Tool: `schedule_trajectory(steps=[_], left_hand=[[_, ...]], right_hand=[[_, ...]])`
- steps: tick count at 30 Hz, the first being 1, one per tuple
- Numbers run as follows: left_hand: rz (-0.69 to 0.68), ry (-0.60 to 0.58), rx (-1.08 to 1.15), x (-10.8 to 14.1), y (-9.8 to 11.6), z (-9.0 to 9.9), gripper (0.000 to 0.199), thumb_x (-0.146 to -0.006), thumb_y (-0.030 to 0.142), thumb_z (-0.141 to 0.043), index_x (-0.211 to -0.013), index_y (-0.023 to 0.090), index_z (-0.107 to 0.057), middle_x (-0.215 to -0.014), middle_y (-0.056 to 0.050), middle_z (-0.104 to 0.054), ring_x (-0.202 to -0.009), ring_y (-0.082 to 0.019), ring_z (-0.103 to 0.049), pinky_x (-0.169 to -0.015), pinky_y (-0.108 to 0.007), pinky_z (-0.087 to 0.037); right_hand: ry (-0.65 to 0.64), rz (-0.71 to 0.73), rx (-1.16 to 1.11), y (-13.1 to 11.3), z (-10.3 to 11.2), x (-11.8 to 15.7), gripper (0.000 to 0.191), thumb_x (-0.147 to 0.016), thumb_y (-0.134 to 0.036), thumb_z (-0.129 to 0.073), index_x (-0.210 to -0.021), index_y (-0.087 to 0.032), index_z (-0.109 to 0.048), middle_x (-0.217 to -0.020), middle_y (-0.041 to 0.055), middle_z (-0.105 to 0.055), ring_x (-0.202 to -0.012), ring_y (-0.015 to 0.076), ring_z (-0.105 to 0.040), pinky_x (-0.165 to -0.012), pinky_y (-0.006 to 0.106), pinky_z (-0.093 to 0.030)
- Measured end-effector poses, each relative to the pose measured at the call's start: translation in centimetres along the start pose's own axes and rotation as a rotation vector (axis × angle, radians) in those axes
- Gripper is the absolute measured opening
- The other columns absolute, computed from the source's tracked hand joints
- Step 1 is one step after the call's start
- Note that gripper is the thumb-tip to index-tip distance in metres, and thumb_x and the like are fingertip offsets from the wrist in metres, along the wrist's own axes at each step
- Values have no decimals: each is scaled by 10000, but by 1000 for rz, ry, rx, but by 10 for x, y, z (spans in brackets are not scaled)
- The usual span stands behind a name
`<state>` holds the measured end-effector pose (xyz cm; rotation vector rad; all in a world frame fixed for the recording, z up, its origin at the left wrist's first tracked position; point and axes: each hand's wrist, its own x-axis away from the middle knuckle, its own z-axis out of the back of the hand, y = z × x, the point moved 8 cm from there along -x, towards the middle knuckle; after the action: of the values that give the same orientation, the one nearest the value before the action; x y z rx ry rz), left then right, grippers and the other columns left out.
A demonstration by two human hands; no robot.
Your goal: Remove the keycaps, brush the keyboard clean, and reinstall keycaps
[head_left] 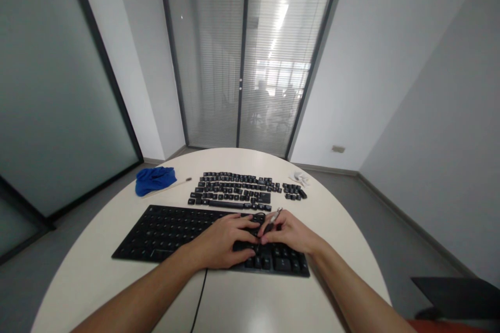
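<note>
A black keyboard (172, 229) lies flat on the table in front of me. Most of its left part shows bare key positions, while keycaps (283, 264) sit on its lower right part. My left hand (230, 239) rests on the keyboard right of its middle, fingers spread and pointing right. Close beside those fingertips, my right hand (287, 231) pinches a slim dark tool with a metallic end (276, 215), held at a slant over the keys. The tool's lower end is hidden by the fingers, so its exact kind is unclear. Behind the keyboard, loose black keycaps (234, 187) lie in rows.
A blue cloth (155, 179) lies at the far left, with a thin pale-handled brush (172, 186) alongside. Crumpled white tissue (300, 178) sits at the far right. A black cable (200, 296) runs toward me over the round pale table (324, 208). A dark chair (461, 296) stands right.
</note>
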<state>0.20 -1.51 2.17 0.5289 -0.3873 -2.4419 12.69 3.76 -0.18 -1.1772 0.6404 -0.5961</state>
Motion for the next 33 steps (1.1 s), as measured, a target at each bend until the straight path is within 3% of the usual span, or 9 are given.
schedule_trajectory(steps=[8, 17, 20, 24, 33], left_hand=[[-3, 15, 30, 0, -3, -2, 280, -881, 265, -705, -1161, 284, -712, -1401, -34, -612, -1336, -260, -529, -1165, -484, -347], [0, 111, 111, 2, -5, 2, 309, -898, 195, -638, -1204, 225, -665, -1257, -60, -698, -1275, -227, -575, -1161, -417, -368], [65, 157, 81, 4, -10, 3, 260, -932, 210, -576, -1177, 214, -661, -1230, -76, -705, -1226, -234, -607, -1093, -398, -445], [133, 219, 46, 4, -13, 7, 198, -949, 237, -532, -1103, 193, -649, -1183, -94, -706, -1097, -235, -656, -974, -368, -513], [338, 280, 9, 2, -13, 5, 161, -957, 259, -477, -962, 192, -623, -886, -50, -669, -823, -215, -628, -751, -325, -486]], right_hand=[[17, -1, 76, -15, 4, -1, 243, -737, -414, -837, -815, -185, -817, -779, 37, -750, -767, 186, -674, -731, 294, -539], [166, -71, -26, -4, 10, 2, 320, -689, -425, -864, -870, -169, -798, -740, 42, -764, -666, 174, -685, -628, 277, -529], [250, -101, -13, -1, 14, 3, 333, -683, -429, -864, -852, -155, -777, -688, 44, -753, -596, 163, -665, -548, 258, -494], [326, -18, 76, -10, 17, 4, 254, -671, -374, -876, -787, -172, -777, -697, 30, -747, -621, 156, -643, -578, 264, -493], [341, 67, 156, -21, 16, 5, 220, -705, -385, -858, -796, -195, -797, -730, 30, -757, -664, 170, -649, -632, 285, -511]])
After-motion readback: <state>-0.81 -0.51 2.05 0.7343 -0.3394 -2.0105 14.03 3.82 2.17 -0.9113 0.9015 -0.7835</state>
